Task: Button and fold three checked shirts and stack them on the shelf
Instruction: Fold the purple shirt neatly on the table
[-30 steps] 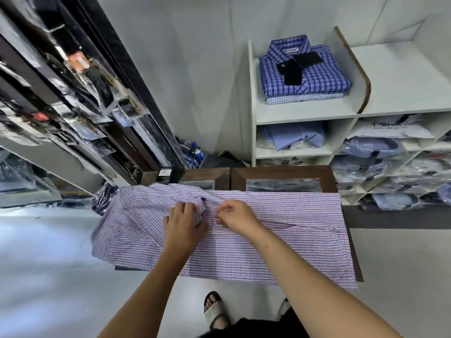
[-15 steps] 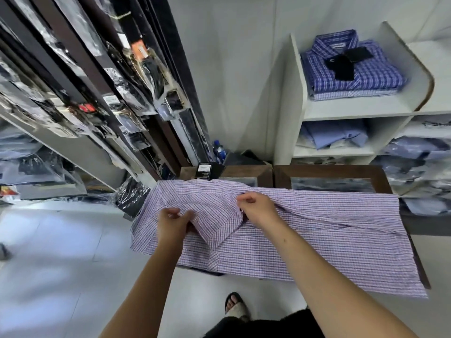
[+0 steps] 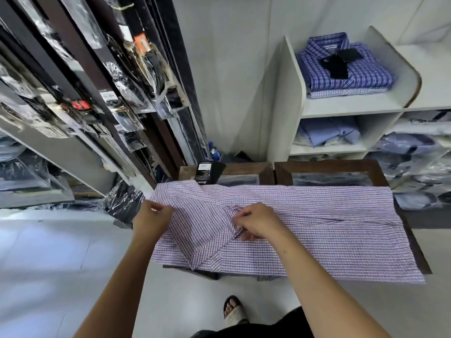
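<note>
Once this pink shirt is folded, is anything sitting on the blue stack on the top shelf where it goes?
Yes. A black tag lies on the top blue shirt on the shelf. Both hands already hold the pink shirt.

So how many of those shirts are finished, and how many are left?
Two folded checked shirts already sit stacked on the top shelf. The third, a pink checked shirt, lies spread on the wooden table. The left hand pinches its edge and the right hand grips the fabric near the middle. Folding and shelving it remain.
</note>
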